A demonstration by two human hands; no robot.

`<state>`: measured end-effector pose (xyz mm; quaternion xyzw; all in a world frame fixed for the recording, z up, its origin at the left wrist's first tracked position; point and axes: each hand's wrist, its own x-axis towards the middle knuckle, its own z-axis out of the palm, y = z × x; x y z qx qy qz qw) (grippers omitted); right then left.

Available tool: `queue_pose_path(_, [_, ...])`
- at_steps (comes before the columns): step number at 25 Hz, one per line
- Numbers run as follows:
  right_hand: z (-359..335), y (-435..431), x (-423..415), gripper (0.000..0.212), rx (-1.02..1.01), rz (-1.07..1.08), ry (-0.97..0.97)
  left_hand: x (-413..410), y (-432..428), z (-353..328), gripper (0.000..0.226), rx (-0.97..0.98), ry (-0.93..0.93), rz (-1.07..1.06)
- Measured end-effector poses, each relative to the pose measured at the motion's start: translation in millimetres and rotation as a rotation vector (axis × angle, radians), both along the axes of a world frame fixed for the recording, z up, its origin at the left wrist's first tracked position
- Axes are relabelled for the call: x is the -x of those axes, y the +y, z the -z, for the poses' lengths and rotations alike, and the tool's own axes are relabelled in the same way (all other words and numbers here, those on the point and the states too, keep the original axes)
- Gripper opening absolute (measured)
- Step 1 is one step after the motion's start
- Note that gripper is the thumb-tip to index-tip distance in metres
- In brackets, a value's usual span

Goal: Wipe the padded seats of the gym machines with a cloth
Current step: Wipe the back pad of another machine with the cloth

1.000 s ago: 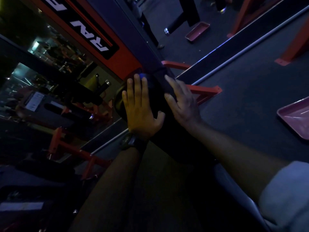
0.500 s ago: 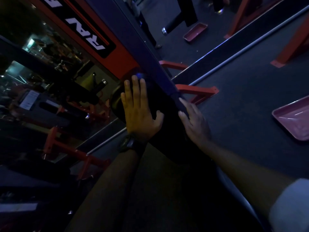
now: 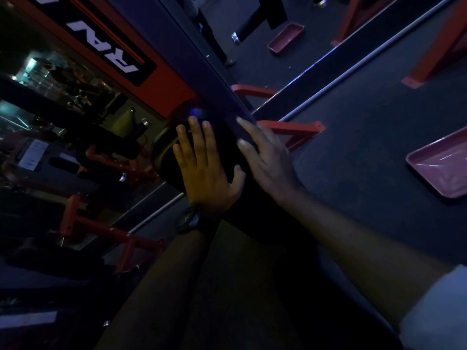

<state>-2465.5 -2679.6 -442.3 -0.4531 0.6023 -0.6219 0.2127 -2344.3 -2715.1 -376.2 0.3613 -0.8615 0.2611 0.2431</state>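
Looks to be the wiping step itself, at the top end of a black pad [image 3: 223, 147] set low against the dark upright [image 3: 192, 61] of a machine. Bracing the pad with the left hand [image 3: 204, 173]: grip spread, fingers straight and flat on the pad face, thumb out to the side, watch [image 3: 189, 221] at the wrist. Working the pad's right edge with the right hand [image 3: 270, 160], at the seam with the upright: grip likewise flat, fingers straight, pinching nothing visible. Cloth not to be made out in this dark; perhaps under the right palm, but no telling.

Next, probably: drawing the right hand down along the pad toward the body with even pressure, left hand kept planted, then going over the patch beneath the left palm as well.

Round about: red frame foot [image 3: 290, 128] just beyond the right fingers, pink tray [image 3: 439, 165] on the floor [image 3: 366, 117] well off to the right, second tray [image 3: 285, 37] far ahead, glass [image 3: 63, 109] at left full of reflected machines. Narrow seam easy to miss; red foot near enough to catch knuckles on a wide stroke
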Motion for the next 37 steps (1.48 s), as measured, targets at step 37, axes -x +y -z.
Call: queue_pose_path(37, [43.3, 8.6, -0.3, 0.051, 0.015, -0.013, -0.004, -9.2, -25.2, 38.3, 0.082, 0.32, -0.202, 0.062])
